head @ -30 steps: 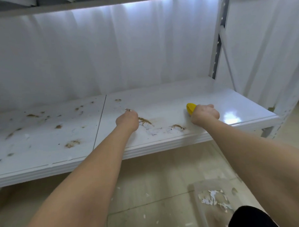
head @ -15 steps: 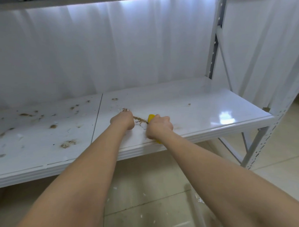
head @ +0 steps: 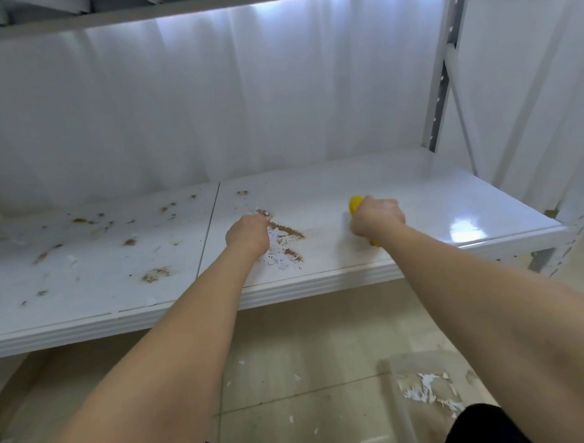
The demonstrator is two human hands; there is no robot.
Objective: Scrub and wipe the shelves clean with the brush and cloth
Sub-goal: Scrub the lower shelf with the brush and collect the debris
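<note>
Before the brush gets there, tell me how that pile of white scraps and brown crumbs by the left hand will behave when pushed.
The pile is loose thin flakes and grains, so it probably weighs almost nothing and scatters rather than moving as one. The shelf shines glossy, so bits should slide easily; some may spill over the near edge.

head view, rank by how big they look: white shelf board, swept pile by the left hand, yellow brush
1. white shelf board
2. swept pile
3. yellow brush, smallest only as seen: the right hand covers most of it
</note>
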